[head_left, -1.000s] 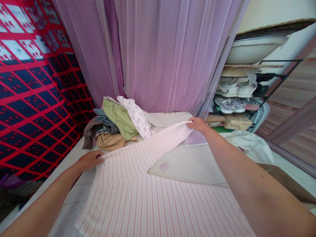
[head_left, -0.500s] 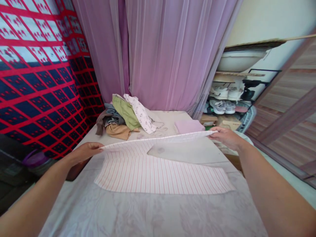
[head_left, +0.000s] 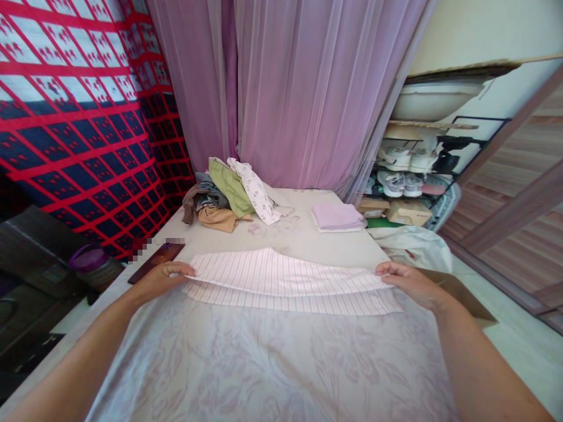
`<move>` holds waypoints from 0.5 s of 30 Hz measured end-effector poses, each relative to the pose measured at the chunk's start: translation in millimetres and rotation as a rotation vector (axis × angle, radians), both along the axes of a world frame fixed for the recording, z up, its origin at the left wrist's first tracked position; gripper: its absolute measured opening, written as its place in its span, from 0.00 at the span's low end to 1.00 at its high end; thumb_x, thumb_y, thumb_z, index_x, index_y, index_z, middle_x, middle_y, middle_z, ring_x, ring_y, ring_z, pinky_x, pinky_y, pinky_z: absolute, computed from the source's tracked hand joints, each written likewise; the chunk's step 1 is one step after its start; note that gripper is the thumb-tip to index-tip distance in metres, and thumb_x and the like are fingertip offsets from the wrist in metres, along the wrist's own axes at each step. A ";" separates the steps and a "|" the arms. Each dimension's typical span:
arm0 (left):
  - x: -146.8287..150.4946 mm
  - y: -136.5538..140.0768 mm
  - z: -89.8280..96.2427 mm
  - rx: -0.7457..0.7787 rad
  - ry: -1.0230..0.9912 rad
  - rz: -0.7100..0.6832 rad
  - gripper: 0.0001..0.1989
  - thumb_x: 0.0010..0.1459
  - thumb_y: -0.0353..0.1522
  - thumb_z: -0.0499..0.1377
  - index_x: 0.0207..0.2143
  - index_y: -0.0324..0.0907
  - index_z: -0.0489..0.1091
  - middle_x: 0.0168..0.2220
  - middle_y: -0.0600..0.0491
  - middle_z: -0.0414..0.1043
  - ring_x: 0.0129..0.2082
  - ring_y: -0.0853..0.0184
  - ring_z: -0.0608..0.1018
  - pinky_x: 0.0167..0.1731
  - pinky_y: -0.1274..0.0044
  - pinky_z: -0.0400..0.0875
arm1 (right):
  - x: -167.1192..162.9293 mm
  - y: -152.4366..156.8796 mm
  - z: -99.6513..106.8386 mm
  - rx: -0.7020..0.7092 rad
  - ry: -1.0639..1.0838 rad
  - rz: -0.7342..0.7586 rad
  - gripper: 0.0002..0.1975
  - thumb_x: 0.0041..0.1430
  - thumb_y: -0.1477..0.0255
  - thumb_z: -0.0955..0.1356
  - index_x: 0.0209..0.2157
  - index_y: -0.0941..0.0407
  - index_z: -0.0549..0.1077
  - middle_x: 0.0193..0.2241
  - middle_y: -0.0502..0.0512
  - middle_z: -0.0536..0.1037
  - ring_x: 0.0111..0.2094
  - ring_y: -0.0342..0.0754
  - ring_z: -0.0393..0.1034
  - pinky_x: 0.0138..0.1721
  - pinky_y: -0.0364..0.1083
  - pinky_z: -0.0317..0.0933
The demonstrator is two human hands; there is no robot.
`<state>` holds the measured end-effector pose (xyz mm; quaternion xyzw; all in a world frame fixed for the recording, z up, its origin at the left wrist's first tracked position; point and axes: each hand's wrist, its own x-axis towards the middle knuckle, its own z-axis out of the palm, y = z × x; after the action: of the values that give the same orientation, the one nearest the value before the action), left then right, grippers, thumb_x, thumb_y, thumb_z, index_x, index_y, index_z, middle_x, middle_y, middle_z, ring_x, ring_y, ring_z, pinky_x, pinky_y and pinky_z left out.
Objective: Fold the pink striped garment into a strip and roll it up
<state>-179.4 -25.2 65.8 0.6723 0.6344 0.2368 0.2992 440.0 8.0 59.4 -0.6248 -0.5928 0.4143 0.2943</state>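
Observation:
A pair of white trousers with thin pink stripes point(head_left: 281, 275) lies across the bed, one leg doubled over the other with a strip of the lower layer showing along the near side. My left hand point(head_left: 169, 275) pinches the left end of the upper layer. At the other end, my right hand point(head_left: 407, 281) grips the trousers' right corner between thumb and fingers. The upper layer's near edge is stretched between both hands, just over the lower layer.
Behind, a heap of clothes point(head_left: 233, 196) sits at the left and folded lilac cloth point(head_left: 338, 217) at the right. A phone point(head_left: 156, 262) rests near the bed's left edge. Beyond the bed point(head_left: 272, 363) are a purple-lidded container point(head_left: 94, 264) and a shoe rack point(head_left: 409, 176).
The upper layer, held raised at the far side before, has come down toward me over the lower one. Both hands have lowered with it. The phone now shows.

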 end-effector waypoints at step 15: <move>-1.6 -13.0 -25.5 0.026 -0.023 0.033 0.27 0.34 0.58 0.61 0.25 0.45 0.79 0.38 0.48 0.80 0.43 0.55 0.78 0.53 0.65 0.67 | 20.0 -30.7 -31.8 0.066 0.008 -0.012 0.15 0.39 0.61 0.70 0.29 0.55 0.74 0.28 0.49 0.73 0.31 0.47 0.65 0.34 0.44 0.57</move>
<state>-181.0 -38.2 40.3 0.6628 0.6388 0.2577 0.2936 460.0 -22.7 27.7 -0.6165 -0.6014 0.3951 0.3196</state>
